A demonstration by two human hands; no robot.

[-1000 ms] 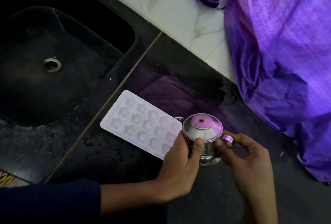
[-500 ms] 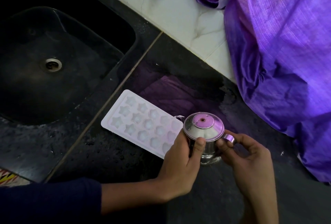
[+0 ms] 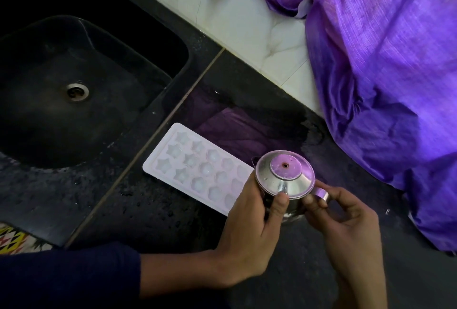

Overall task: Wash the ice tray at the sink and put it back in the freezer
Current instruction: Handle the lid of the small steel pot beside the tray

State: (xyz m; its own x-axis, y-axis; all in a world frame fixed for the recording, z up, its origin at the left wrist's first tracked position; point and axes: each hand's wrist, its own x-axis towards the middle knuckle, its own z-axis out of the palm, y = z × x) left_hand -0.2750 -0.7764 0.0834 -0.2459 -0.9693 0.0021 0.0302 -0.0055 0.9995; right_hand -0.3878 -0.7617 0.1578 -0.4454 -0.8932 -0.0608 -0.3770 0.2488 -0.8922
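Observation:
A white ice tray (image 3: 197,165) with star-shaped cups lies flat on the dark counter, just right of the black sink (image 3: 103,66). Its near right corner is hidden behind my left hand. A small lidded steel pot (image 3: 285,176) stands at that corner. My left hand (image 3: 249,229) grips the pot's body from the left, thumb pressed on the lid's rim. My right hand (image 3: 343,224) pinches the pot's handle (image 3: 321,193) on the right side.
The sink's metal drain (image 3: 77,91) sits mid-basin. A purple cloth (image 3: 385,81) hangs over the white tiled wall (image 3: 247,24) and rests on the wet black counter (image 3: 153,212) at the right. A patterned fabric (image 3: 14,239) shows at the lower left.
Both hands and the steel pot have stayed almost still; the view shifted only slightly. The ice tray has not moved.

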